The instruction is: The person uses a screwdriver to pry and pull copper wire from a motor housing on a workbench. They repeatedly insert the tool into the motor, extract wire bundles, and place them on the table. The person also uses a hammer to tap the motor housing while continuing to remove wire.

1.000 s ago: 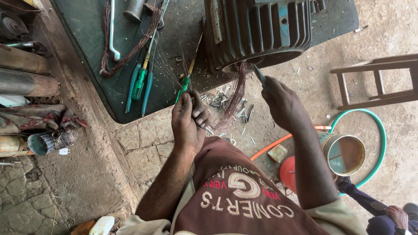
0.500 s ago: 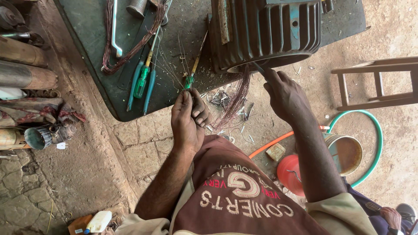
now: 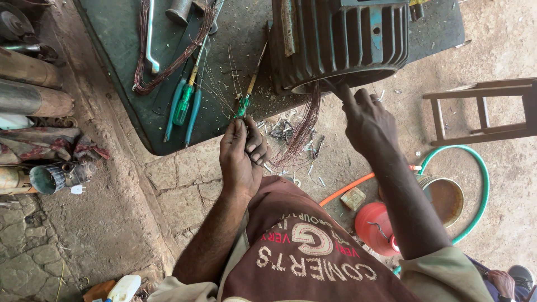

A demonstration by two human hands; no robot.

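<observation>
Dark ribbed cast-metal electric motor housing (image 3: pixel 341 42) sat at the near edge of the dark green table (image 3: pixel 123 67), its open end hanging past the edge. A bundle of thin reddish copper winding wires (image 3: pixel 302 131) trailed out of that open end, drooping below the motor toward the floor.

Left hand (image 3: pixel 241 154) was below and left of the motor, fingers curled tight around the green handle of a thin screwdriver (image 3: pixel 249 89), whose shaft pointed up over the table just left of the motor. Right hand (image 3: pixel 366 120) was directly under the motor rim, fingers partly closed, the index finger stretched up and touching the lower rim beside the wire bundle; could not tell whether it pinched any wire.

On the table left of the motor: green-handled pliers (image 3: pixel 183 106), a loop of reddish wire (image 3: pixel 168 61), a bent silver metal bar (image 3: pixel 150 36). Cut wire scraps (image 3: pixel 279 131) littered the floor under the motor. Right of the motor stood a brown wooden stool (image 3: pixel 481 112); below it a green hose loop (image 3: pixel 472 184), a rusty round tin (image 3: pixel 442 196) and a red plastic funnel (image 3: pixel 376 226). Bare paved floor lay below-left of the motor.
</observation>
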